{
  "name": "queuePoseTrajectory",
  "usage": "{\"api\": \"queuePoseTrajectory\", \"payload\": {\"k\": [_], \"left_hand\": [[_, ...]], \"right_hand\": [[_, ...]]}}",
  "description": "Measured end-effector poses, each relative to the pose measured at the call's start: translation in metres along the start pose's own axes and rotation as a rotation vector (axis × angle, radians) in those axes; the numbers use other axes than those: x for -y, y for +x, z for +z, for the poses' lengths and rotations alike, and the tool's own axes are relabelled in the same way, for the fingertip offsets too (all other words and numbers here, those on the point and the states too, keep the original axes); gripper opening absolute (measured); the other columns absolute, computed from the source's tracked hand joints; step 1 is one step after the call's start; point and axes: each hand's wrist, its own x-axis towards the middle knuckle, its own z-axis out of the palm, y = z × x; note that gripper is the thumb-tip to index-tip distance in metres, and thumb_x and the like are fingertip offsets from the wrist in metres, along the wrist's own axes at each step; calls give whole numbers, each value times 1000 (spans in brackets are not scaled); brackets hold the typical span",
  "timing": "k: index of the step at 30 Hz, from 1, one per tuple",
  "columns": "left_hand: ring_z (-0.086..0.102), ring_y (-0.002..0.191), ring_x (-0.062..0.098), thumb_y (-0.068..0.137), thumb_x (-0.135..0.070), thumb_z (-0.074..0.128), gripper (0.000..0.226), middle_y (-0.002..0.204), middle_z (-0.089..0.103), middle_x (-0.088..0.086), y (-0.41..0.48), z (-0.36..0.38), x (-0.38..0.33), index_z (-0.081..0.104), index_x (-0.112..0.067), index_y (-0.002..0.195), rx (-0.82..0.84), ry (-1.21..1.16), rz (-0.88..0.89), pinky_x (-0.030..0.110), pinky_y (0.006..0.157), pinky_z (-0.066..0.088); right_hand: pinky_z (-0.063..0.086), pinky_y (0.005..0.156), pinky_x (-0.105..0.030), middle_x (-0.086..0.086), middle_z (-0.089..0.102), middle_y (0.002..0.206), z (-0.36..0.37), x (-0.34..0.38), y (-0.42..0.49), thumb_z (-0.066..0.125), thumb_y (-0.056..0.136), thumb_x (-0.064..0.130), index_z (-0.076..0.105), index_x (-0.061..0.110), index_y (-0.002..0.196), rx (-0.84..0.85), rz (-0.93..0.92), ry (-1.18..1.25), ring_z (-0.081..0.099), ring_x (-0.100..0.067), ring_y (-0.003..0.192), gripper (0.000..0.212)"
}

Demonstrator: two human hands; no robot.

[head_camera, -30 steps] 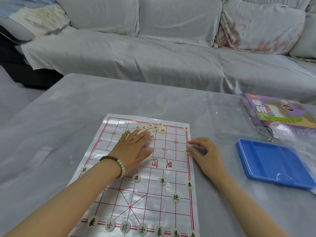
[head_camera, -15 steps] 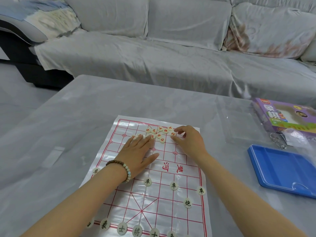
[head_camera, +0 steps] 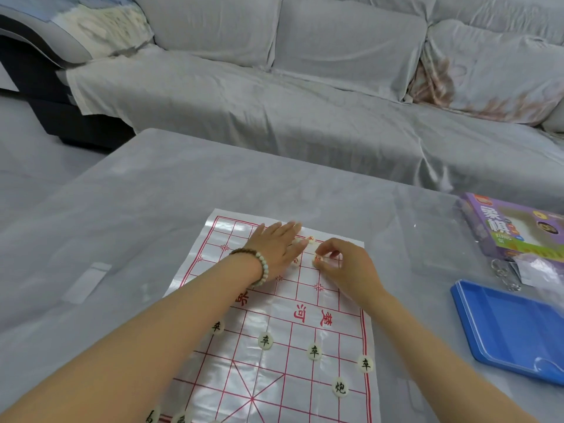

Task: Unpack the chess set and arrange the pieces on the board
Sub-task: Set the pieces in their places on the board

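Two grips rest on the glossy red-lined plastic board [head_camera: 274, 377]: the right grip [head_camera: 345, 264] pinches a cream, red-marked round piece [head_camera: 317, 257]; just beside it, the left grip [head_camera: 277, 245] lies flat, fingers straight.

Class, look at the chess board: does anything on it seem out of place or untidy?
Yes. At the far end, red-lettered pieces lie bunched off the line crossings beside the left hand, while the right hand pinches one. The black-lettered pieces sit neatly on crossings.

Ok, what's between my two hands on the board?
In the head view, one red-marked piece lies on the board between the left hand and the right hand.
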Motion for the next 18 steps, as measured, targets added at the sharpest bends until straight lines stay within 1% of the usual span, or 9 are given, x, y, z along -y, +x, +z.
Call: {"api": "queuePoseTrajectory", "payload": {"k": [3,6,9,11,14,16,18], "left_hand": [[4,144,19,100,-41,9,54,157,5,-1,14,4,-11,6,-19,149,28,81,56,41,116,9],[1,144,17,97,-48,7,59,157,3,-2,12,8,-14,5,-19,149,58,63,88,37,116,6],[-3,144,13,96,-52,9,62,157,0,-4,-5,7,-16,3,-21,149,113,101,158,32,116,2],[-2,144,12,97,-51,11,60,157,0,-5,-17,2,-16,4,-22,149,128,105,184,31,117,2],[2,144,12,97,-49,12,60,157,3,-4,-27,-6,-2,7,-21,149,62,93,143,32,117,5],[3,144,12,96,-51,10,62,157,4,-4,-28,-10,15,7,-20,149,25,76,64,32,117,5],[3,144,12,96,-52,9,62,157,6,-5,-27,-10,31,10,-20,149,33,55,5,33,117,4]], "right_hand": [[36,67,-6,20,63,84,-9,-5,0,71,80,25,63,29,86,-76,-1,89,57,-1,82,11],[37,64,-2,17,65,84,-18,-5,7,72,80,23,64,27,86,-138,26,195,58,-3,77,10],[42,63,-4,16,65,84,-23,-1,14,72,81,21,65,23,88,-153,38,266,59,-4,74,10],[43,64,-5,14,65,85,-21,3,20,72,81,23,66,22,89,-149,32,274,59,-4,75,11],[42,65,-4,14,66,87,-9,11,31,71,81,25,67,21,92,-121,24,261,59,-4,77,12],[43,64,-6,12,66,88,3,18,38,71,82,24,67,20,92,-84,13,248,60,-7,79,12],[44,66,-10,10,66,89,14,25,46,71,82,23,66,22,92,-37,22,217,61,-9,81,11]]}}
